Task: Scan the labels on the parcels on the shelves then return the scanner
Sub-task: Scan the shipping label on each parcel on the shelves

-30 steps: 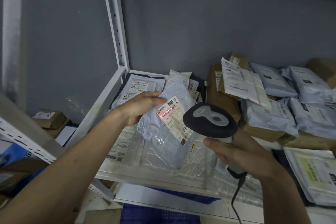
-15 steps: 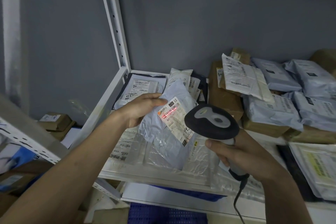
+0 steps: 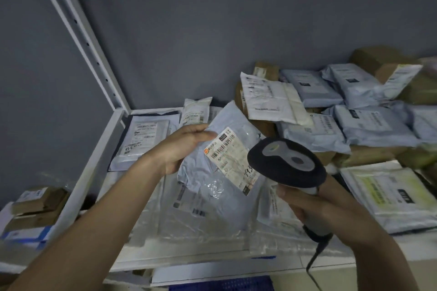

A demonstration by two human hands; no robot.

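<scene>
- Head view, nearest first: the right hand (image 3: 316, 208) has its fingers curled around the handle of the scanner (image 3: 287, 163); a dark cable (image 3: 314, 260) hangs from the handle's lower end.
- The scanner's dark, rounded head sits just right of the white label (image 3: 233, 157) and covers its lower right edge.
- The left hand (image 3: 182, 146) grips a crumpled pale blue parcel (image 3: 212, 172) by its upper left edge, thumb on the front by the label's top corner, holding it tilted above the shelf (image 3: 94, 172).
- Under that parcel, clear plastic bags (image 3: 184, 224) lie flat on the shelf.
- Further back on the left, a flat mailer with a label (image 3: 143, 139) lies near the white upright post (image 3: 89, 54).
- At the back right, pale blue mailers (image 3: 369, 125) and brown boxes (image 3: 260, 125) are piled against the grey wall (image 3: 212, 42).
- At the lower left, beyond the shelf frame, small brown boxes (image 3: 40, 203) are stacked.
</scene>
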